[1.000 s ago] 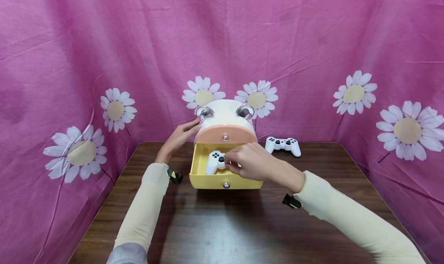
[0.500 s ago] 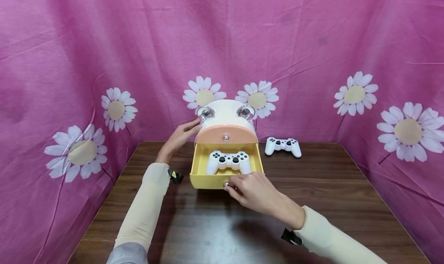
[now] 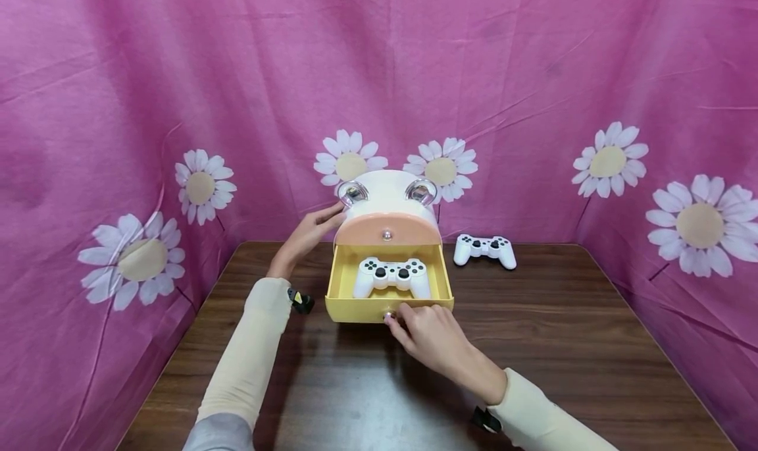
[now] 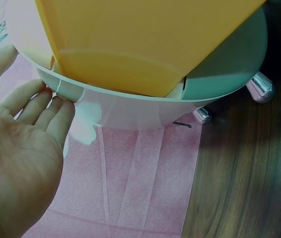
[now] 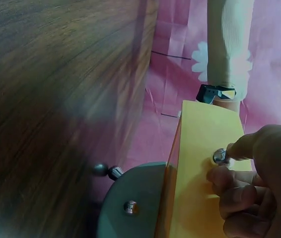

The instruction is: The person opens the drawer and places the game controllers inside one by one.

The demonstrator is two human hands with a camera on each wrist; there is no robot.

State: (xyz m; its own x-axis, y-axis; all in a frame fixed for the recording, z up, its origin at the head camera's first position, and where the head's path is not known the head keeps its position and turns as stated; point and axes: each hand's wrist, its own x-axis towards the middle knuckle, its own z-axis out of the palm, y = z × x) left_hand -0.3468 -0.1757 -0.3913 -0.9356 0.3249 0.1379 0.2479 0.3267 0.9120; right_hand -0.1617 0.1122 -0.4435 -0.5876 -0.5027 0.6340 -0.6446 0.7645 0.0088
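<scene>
A small white animal-faced cabinet (image 3: 386,191) has its yellow drawer (image 3: 355,311) pulled out. Inside the drawer lies a white game controller (image 3: 392,271). My right hand (image 3: 437,338) is at the drawer front, pinching the round silver knob (image 5: 220,156) between thumb and curled index finger. The fingers of my left hand (image 3: 304,240) are extended and touch the cabinet's left side. In the left wrist view, the left hand (image 4: 29,134) has its fingertips against the white shell, with its palm in sight.
A second white game controller (image 3: 485,249) lies on the dark wooden table (image 3: 551,319), right of the cabinet. Above the drawer is a closed peach drawer front (image 3: 370,228) with its own knob. A pink daisy-print curtain (image 3: 379,69) hangs behind and at both sides.
My right hand has left the controller in the drawer and moved down to the drawer's knob, which it now pinches. The left hand stays at the cabinet's side.
</scene>
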